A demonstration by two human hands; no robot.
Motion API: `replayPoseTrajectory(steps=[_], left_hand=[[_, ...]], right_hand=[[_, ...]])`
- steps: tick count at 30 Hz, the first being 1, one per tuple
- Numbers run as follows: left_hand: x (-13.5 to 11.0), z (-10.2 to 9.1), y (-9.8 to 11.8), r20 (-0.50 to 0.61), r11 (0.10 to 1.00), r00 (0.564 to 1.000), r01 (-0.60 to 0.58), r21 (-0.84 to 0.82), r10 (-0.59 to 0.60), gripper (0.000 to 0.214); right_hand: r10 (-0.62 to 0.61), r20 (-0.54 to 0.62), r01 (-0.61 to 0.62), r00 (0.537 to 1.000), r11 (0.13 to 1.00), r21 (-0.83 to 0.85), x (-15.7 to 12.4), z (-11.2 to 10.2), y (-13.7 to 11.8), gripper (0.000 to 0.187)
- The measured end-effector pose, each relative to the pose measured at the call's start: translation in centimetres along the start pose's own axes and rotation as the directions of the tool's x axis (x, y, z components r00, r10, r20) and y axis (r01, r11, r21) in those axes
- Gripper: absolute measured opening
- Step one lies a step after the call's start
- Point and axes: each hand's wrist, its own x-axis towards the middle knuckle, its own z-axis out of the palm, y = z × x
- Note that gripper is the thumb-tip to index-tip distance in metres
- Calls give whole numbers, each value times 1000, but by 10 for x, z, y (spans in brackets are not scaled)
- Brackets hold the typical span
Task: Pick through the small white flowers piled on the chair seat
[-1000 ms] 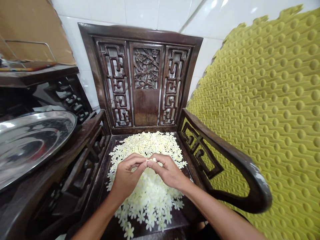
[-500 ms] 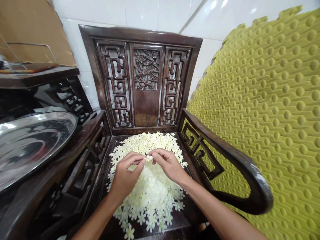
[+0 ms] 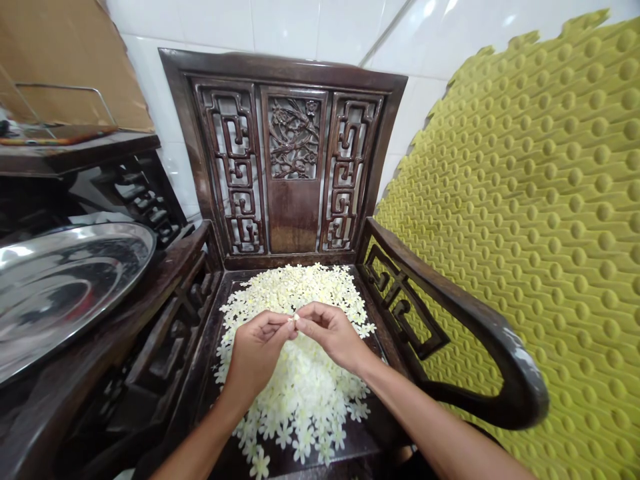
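Above a heap of loose white-and-yellow flowers (image 3: 307, 380), my two hands meet fingertip to fingertip. Between them is a small white flower piece (image 3: 295, 318), mostly covered by the fingers, so its full shape cannot be made out. My left hand (image 3: 255, 350) pinches it from the left with thumb and forefinger, the other fingers curled. From the right, my right hand (image 3: 335, 333) closes thumb and forefinger on the same piece. The flowers lie spread over the seat of a dark carved wooden chair (image 3: 293, 213).
Armrests flank the seat, the right armrest (image 3: 475, 313) curving toward me. On the left a shiny round metal tray (image 3: 105, 243) overlaps the other armrest. A yellow studded foam mat (image 3: 545, 200) leans on the right, and cardboard (image 3: 75, 47) stands at back left.
My fingertips have come closer together and sunk slightly. The white piece, showing more clearly between them before, is now mostly covered. My left thumb and forefinger have closed further.
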Motion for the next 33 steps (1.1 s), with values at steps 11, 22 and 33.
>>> replayPoseTrajectory(steps=[11,22,33], left_hand=[[-15,15,5,120,960,973,218,-174,-199,19],[-11,12,-2,50,953,973,232,-194,-226,22],[-6,11,-1,0,979,985,169,-117,-170,30]], right_hand=[[-250,-24,173,968,735,-656,-6,2,8,31],[-236,-145,164,961,907,-387,-3,-3,6,36],[-120,-166,73,979,962,-261,1,-6,8,19]])
